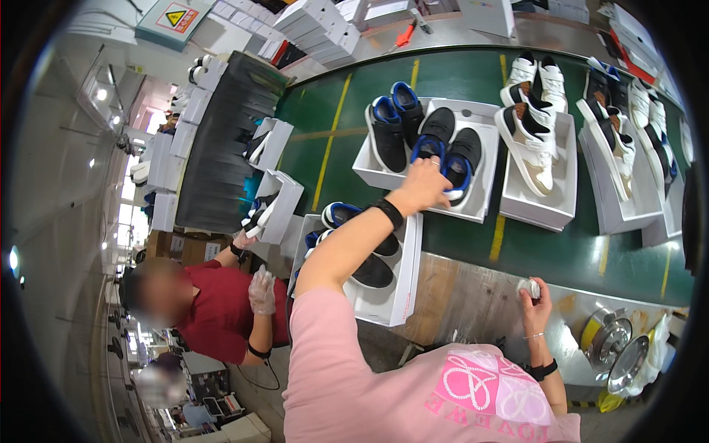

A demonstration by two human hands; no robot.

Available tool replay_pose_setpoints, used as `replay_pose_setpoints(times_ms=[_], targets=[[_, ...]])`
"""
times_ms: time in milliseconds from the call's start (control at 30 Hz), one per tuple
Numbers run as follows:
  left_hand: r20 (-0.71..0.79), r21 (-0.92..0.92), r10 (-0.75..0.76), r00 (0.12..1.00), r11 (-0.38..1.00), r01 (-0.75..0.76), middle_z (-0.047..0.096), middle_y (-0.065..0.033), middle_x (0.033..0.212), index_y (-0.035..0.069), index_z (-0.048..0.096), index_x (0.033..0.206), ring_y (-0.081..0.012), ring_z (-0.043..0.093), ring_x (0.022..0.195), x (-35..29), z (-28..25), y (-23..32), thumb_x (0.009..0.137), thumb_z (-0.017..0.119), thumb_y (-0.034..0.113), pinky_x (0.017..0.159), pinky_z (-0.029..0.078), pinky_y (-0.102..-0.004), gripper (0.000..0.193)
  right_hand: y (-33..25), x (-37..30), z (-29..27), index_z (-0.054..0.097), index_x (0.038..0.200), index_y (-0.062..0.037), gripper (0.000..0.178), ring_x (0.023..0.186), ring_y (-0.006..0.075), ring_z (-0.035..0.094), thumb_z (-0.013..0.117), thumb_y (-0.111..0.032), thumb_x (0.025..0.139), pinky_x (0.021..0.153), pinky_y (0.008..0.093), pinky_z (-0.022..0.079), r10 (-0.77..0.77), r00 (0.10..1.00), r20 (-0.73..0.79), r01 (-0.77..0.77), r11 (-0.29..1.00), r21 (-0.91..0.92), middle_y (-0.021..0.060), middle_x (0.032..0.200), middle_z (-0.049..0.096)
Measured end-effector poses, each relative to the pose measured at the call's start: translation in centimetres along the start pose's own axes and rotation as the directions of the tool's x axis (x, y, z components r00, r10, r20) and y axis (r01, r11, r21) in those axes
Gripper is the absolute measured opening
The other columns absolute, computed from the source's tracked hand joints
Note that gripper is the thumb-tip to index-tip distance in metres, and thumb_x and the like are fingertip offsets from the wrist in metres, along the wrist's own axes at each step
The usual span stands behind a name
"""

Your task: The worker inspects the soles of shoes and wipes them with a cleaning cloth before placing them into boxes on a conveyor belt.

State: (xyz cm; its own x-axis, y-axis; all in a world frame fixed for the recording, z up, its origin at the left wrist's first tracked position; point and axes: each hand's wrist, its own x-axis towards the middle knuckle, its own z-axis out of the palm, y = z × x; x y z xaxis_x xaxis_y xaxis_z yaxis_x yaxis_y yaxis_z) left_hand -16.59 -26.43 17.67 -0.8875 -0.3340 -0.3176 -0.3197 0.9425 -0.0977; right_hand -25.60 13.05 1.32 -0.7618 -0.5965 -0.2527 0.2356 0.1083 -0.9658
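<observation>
Well, the person's left grip (424, 183) was stretched out over the green counter (546, 251), with its fingers at the blue-lined openings of two black shoes (467, 142). Whether it had closed on either of them could not be told, since the back of the hand hid the contact. These shoes lay side by side in an open white box (473, 213), toes pointing away from the person, and another black pair (385, 144) stood just left of them. The right grip (539, 301), near the counter's close edge, was clenched around a small white wad (529, 287).

Nearer the body, under the left forearm, a white carton (406, 284) held more black shoes (373, 272) with blue linings. To the right of the reached-for pair, white shoes with tan toes (532, 151) rested on a pale box (545, 208), and further boxes with shoes (631, 210) stood beyond. Shiny round metalware (607, 340) sat at the lower right. On the left, a co-worker in a red shirt (227, 310) had one gloved hand (262, 292) raised and the other near a white-soled shoe (258, 214) in a small box (284, 207).
</observation>
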Motion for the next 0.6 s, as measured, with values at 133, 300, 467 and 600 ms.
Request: replay_pose_setpoints(times_ms=[133,300,467,600], targets=[[-0.048,-0.194,-0.066,0.997,0.979,0.055,0.063,-0.0233,0.102,0.020,0.076,0.110,-0.0368,0.062,0.103,0.2,-2.6,-3.3,0.073,0.079,0.055,0.088,0.050,-0.0409,0.051,-0.6,-0.9,-0.4,0.062,0.117,-0.0040,0.033,0.083,0.0088,0.060,0.075,-0.005,0.087,0.072,0.0233,0.051,-0.017,0.999,0.027,0.020,0.996,-0.092,0.0000,0.096,0.064],[-0.262,-0.475,-0.212,0.941,0.878,0.065,0.061,-0.0204,0.092,0.011,0.071,0.103,-0.0383,0.063,0.089,-0.7,-7.5,-3.5,0.078,0.076,0.053,0.076,0.050,-0.0443,0.049,-0.9,-2.2,-1.0,0.063,0.117,-0.0038,0.033,0.083,0.0085,0.061,0.075,-0.005,0.086,0.071,0.0240,0.051,-0.018,0.998,0.056,0.021,0.998,-0.059,0.0013,0.096,0.066],[-0.524,-0.373,-0.179,0.833,0.927,-0.035,0.054,-0.0230,0.086,0.009,0.069,0.096,-0.0416,0.056,0.075,-7.8,-12.8,4.7,0.079,0.079,0.043,0.066,0.045,-0.0481,0.040,-1.6,-3.9,-2.9,0.062,0.117,-0.0043,0.033,0.082,0.0082,0.060,0.075,-0.005,0.087,0.072,0.0231,0.051,0.032,0.999,0.004,-0.032,0.997,-0.076,-0.0002,0.095,0.065],[-0.573,-0.302,-0.071,0.816,0.944,-0.130,0.049,-0.0173,0.084,0.016,0.068,0.097,-0.0367,0.054,0.074,-14.2,-9.2,13.4,0.076,0.079,0.039,0.065,0.043,-0.0464,0.032,-3.4,-5.3,-5.1,0.061,0.118,-0.0050,0.032,0.088,0.0092,0.060,0.073,-0.002,0.088,0.076,0.0234,0.051,-0.054,0.992,-0.118,0.051,0.998,-0.027,0.0006,0.101,0.064]])
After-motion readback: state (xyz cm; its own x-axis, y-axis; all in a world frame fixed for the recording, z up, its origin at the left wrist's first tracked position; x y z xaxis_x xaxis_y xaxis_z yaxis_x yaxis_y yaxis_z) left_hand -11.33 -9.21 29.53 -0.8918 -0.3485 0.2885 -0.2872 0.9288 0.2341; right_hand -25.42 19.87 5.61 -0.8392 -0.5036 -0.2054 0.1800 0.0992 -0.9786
